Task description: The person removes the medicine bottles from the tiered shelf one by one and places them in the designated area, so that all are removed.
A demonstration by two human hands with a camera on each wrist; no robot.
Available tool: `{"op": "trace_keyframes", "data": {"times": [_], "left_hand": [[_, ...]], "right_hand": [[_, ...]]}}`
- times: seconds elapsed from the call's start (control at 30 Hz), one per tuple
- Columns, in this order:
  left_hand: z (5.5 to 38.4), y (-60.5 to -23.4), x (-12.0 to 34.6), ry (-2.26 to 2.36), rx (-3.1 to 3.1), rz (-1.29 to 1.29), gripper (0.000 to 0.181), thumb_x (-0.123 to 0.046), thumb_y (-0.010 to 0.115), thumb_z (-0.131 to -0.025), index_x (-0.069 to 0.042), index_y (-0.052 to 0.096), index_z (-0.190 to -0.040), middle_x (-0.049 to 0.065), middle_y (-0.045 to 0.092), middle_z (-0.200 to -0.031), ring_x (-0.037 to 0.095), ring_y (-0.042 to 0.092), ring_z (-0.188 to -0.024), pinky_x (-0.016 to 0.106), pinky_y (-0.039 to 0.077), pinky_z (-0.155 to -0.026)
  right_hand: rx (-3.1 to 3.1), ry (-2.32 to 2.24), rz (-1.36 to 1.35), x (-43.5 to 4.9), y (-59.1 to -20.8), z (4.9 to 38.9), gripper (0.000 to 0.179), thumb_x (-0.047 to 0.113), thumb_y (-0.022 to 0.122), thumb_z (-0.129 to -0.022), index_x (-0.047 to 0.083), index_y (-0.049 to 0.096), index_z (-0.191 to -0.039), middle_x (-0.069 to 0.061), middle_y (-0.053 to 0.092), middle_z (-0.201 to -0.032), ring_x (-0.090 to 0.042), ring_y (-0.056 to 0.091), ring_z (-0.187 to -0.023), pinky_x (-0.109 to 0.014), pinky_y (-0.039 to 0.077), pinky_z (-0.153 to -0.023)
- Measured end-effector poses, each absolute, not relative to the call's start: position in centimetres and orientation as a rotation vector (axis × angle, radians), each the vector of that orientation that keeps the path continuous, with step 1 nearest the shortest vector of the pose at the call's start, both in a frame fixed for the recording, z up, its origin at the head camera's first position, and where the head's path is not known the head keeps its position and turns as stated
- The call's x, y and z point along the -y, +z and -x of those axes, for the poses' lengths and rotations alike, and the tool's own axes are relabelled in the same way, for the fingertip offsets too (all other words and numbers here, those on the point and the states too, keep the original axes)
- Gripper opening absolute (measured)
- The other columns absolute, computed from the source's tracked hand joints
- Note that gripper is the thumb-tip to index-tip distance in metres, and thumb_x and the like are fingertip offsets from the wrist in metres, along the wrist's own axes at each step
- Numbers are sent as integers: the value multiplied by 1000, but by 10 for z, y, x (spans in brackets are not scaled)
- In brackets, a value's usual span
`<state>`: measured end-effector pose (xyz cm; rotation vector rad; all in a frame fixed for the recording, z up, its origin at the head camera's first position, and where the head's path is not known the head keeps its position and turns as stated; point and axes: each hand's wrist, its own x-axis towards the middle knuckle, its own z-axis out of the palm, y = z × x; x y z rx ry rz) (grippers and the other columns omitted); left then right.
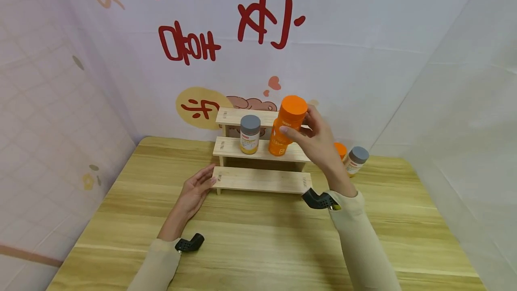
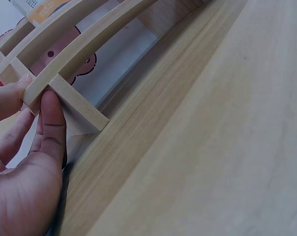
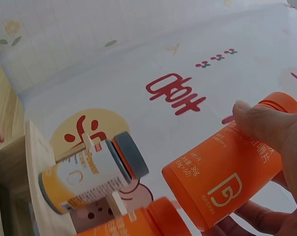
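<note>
My right hand (image 1: 321,140) grips an orange pill bottle (image 1: 293,110) with an orange cap, held up in front of the top tier of a three-tier wooden shelf (image 1: 260,179). In the right wrist view its printed side (image 3: 222,172) faces the camera. A second orange bottle (image 1: 277,148) stands on the middle tier, partly hidden behind the held one. To its left on that tier is a white-and-yellow bottle (image 1: 250,140) with a grey cap. My left hand (image 1: 195,194) pinches the left end of the lowest tier, thumb on top and fingers (image 2: 52,125) beneath.
Behind my right wrist, on the table (image 1: 250,237), stand another grey-capped bottle (image 1: 356,160) and an orange-capped one (image 1: 340,150), mostly hidden. A white printed backdrop (image 1: 343,57) rises right behind the shelf, with side walls at left and right.
</note>
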<state>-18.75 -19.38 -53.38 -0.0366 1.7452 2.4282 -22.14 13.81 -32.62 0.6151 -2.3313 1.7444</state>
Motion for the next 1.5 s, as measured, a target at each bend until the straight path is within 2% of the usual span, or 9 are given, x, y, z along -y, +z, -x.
{"op": "trace_keyframes", "data": {"times": [0.23, 0.57, 0.8, 1.0, 1.2, 1.5], "left_hand": [[190, -534, 189, 2424, -1733, 18, 61, -5, 63, -101, -4, 39, -157, -3, 55, -125, 4, 58, -113, 15, 53, -91], [190, -532, 189, 2443, -1721, 45, 63, -4, 65, -100, -2, 38, -157, -3, 55, -124, 4, 58, -111, 14, 53, -88], [189, -533, 191, 2428, -1742, 36, 64, -5, 64, -100, -2, 36, -158, -3, 54, -126, 4, 58, -112, 15, 53, -89], [188, -535, 194, 2436, -1734, 59, 62, -4, 65, -100, -3, 40, -157, -3, 56, -124, 5, 58, -111, 15, 53, -88], [188, -534, 193, 2435, -1732, 37, 65, -5, 65, -100, -1, 35, -158, -4, 55, -126, 4, 58, -112, 15, 54, -89], [190, -534, 192, 2453, -1709, 59, 66, -3, 65, -100, 0, 34, -159, -5, 54, -124, 3, 56, -112, 13, 53, -88]], "right_hand": [[2324, 1778, -536, -165, -339, 215, 58, 16, 75, -95, 24, 50, -147, -8, 62, -137, -20, 62, -119, -24, 55, -97], [2363, 1758, -451, -191, -355, 207, 60, 19, 73, -97, 27, 47, -150, -3, 62, -136, -16, 59, -122, -19, 52, -99], [2344, 1765, -432, -205, -372, 206, 56, 15, 73, -97, 20, 50, -148, 0, 64, -131, -15, 61, -120, -20, 52, -99], [2386, 1739, -338, -219, -391, 204, 58, 20, 72, -98, 22, 48, -150, 2, 63, -133, -11, 60, -121, -20, 49, -101], [2414, 1717, -265, -236, -407, 205, 57, 23, 72, -98, 25, 48, -150, 2, 63, -135, -9, 60, -120, -21, 48, -102], [2442, 1691, -212, -259, -430, 206, 55, 24, 70, -100, 22, 48, -150, 2, 62, -137, -7, 59, -120, -31, 46, -106]]}}
